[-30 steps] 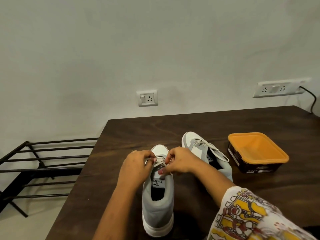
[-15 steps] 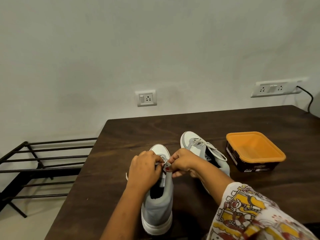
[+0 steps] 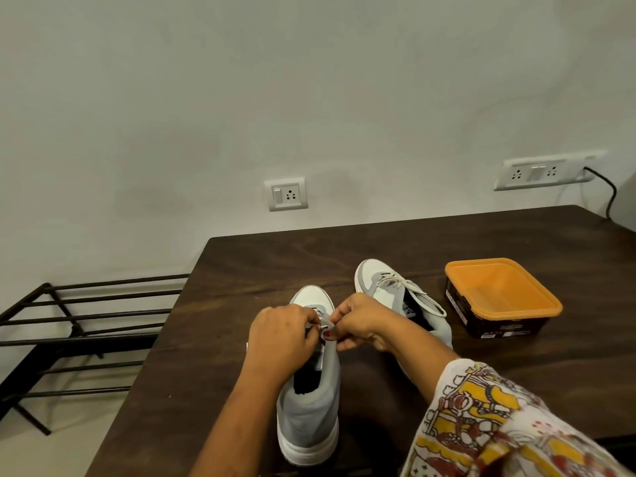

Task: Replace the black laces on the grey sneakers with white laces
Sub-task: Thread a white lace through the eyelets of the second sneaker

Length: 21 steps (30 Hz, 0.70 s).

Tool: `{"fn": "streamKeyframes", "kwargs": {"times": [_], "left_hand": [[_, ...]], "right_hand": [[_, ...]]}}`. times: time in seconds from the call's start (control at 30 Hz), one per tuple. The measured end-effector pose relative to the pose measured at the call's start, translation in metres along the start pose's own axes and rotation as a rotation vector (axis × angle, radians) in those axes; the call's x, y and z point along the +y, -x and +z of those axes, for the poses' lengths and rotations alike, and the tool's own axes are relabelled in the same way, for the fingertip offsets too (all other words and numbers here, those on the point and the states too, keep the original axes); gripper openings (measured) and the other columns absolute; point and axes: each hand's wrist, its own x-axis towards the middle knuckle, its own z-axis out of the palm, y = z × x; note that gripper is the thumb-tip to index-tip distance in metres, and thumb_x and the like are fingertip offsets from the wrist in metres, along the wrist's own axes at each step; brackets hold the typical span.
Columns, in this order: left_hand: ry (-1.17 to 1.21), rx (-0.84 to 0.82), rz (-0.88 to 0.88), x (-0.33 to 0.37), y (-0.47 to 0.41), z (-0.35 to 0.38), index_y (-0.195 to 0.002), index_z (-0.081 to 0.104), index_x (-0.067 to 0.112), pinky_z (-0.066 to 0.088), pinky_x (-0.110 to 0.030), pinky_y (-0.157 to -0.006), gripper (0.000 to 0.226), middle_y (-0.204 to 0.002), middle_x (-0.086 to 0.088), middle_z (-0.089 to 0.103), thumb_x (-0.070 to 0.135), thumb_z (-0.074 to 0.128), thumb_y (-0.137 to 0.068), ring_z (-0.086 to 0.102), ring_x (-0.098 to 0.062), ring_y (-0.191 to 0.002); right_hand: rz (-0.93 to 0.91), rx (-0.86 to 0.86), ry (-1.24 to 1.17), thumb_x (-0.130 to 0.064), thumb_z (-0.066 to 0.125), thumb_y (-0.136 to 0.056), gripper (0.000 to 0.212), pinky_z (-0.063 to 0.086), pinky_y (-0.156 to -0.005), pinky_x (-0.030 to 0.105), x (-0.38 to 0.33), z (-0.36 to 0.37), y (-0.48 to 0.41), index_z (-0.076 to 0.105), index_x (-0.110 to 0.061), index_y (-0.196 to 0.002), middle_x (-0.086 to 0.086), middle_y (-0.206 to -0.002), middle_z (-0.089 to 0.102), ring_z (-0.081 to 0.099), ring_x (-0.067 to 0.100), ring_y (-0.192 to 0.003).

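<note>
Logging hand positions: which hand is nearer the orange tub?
Right. The right hand pinches the white lace, toward the orange tub; the left hand is across the sneaker, farther off.

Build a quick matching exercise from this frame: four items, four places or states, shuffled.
1 near sneaker
2 far sneaker
3 orange tub
4 black rack

A on the floor, left of the table
B left hand and right hand pinch its white lace
C on the table, right of both sneakers
D laced in white, untouched

Pairs: 1-B, 2-D, 3-C, 4-A
</note>
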Motion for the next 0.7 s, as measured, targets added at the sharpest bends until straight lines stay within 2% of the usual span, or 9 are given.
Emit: {"fn": "streamKeyframes", "kwargs": {"times": [0.13, 0.3, 0.4, 0.47, 0.7], "left_hand": [[0.002, -0.013, 0.012, 0.0022, 0.0000, 0.0017, -0.109, 0.067, 0.030, 0.042, -0.024, -0.081, 0.028, -0.105, 0.006, 0.069, 0.038, 0.047, -0.093, 0.063, -0.011, -0.092], [-0.048, -0.008, 0.020, 0.0002, -0.0019, 0.0029, -0.103, 0.069, 0.027, 0.042, -0.027, -0.078, 0.028, -0.099, 0.005, 0.069, 0.040, 0.046, -0.092, 0.062, -0.012, -0.088], [-0.070, -0.017, 0.028, 0.0007, -0.0023, 0.0018, -0.104, 0.068, 0.028, 0.040, -0.025, -0.077, 0.029, -0.099, 0.006, 0.069, 0.042, 0.045, -0.093, 0.062, -0.010, -0.088], [-0.078, -0.023, 0.033, 0.0011, -0.0028, 0.0015, -0.106, 0.067, 0.029, 0.039, -0.024, -0.077, 0.030, -0.100, 0.007, 0.068, 0.043, 0.044, -0.093, 0.061, -0.009, -0.089], [-0.106, -0.047, 0.047, 0.0014, -0.0046, 0.0013, -0.106, 0.067, 0.029, 0.041, -0.024, -0.076, 0.030, -0.100, 0.006, 0.068, 0.043, 0.044, -0.093, 0.062, -0.009, -0.087]], "right_hand": [[0.001, 0.011, 0.020, 0.005, 0.069, -0.081, 0.010, 0.059, -0.078, 0.034, -0.0003, 0.0000, 0.0006, 0.066, -0.004, -0.081, 0.016, -0.094, 0.067, 0.069, 0.031, -0.096], [-0.009, 0.004, 0.002, 0.005, 0.069, -0.081, 0.012, 0.059, -0.062, 0.023, -0.0010, -0.0014, 0.0026, 0.068, 0.004, -0.092, 0.010, -0.083, 0.066, 0.067, 0.020, -0.077], [-0.019, 0.012, 0.000, 0.006, 0.070, -0.079, 0.007, 0.059, -0.061, 0.023, -0.0012, -0.0011, 0.0033, 0.067, 0.000, -0.083, 0.009, -0.080, 0.066, 0.067, 0.017, -0.074], [-0.028, 0.017, 0.003, 0.006, 0.070, -0.079, 0.010, 0.059, -0.060, 0.022, -0.0012, -0.0014, 0.0038, 0.066, -0.003, -0.077, 0.008, -0.078, 0.066, 0.067, 0.017, -0.074], [-0.039, 0.029, 0.032, 0.005, 0.072, -0.078, 0.012, 0.059, -0.071, 0.028, -0.0014, -0.0005, 0.0027, 0.067, -0.005, -0.074, 0.010, -0.083, 0.067, 0.068, 0.022, -0.086]]}}
